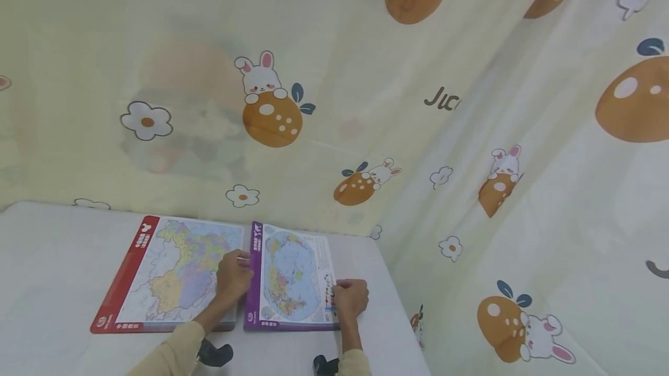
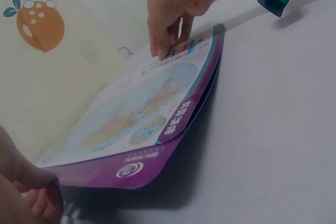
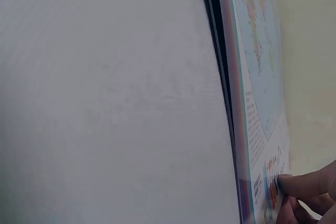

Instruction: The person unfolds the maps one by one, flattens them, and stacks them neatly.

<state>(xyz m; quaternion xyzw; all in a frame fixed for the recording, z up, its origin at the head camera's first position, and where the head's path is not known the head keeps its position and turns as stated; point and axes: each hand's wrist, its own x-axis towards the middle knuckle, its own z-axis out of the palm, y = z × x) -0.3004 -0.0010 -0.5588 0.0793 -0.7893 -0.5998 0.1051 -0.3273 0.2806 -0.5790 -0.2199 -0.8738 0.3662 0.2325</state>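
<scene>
A world map board with a purple left band lies in front of me, its long left side lifted off the white table. My left hand pinches the purple edge; in the left wrist view the thumb is on top and the fingers curl beneath. On the opposite edge, my right hand pinches the map's border, thumb above and fingers below in the right wrist view. A dark gap between thin layers runs along the near edge. Left of it lies a second map board with a red band, partly covered by my left forearm.
The white table extends to the left and in front of the boards. A cream curtain printed with rabbits and oranges hangs behind the table and along its right side. Dark straps sit at both wrists.
</scene>
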